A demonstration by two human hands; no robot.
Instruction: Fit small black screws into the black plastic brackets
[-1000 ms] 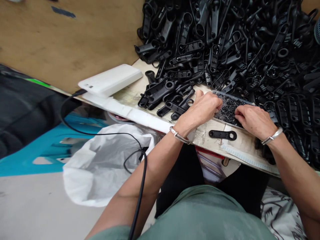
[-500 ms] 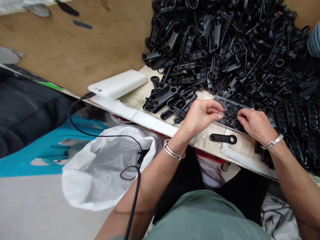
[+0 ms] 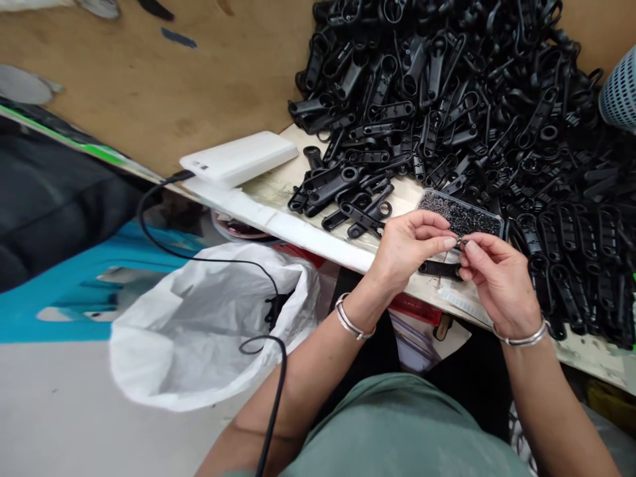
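My left hand (image 3: 410,248) and my right hand (image 3: 499,275) meet fingertip to fingertip above the table's front edge. Between their pinched fingers is a tiny dark piece (image 3: 461,244), too small to name. Both hands are closed. Just behind them sits a clear shallow box (image 3: 501,228) filled with tiny black parts (image 3: 454,211). Below my fingers a single black plastic arm with a ring end (image 3: 438,268) lies on the table, partly covered by my hands.
A large heap of black plastic parts (image 3: 437,112) covers the back and right. Left of my hands are a smaller pile (image 3: 342,189) and a white power bank (image 3: 243,159) with a black cable. A white-lined bin (image 3: 149,358) stands below; a blue basket (image 3: 621,93) is far right.
My right hand has come left and down from the box of tiny parts to my left hand. Their fingertips now meet at a tiny dark piece. The view has shifted slightly.
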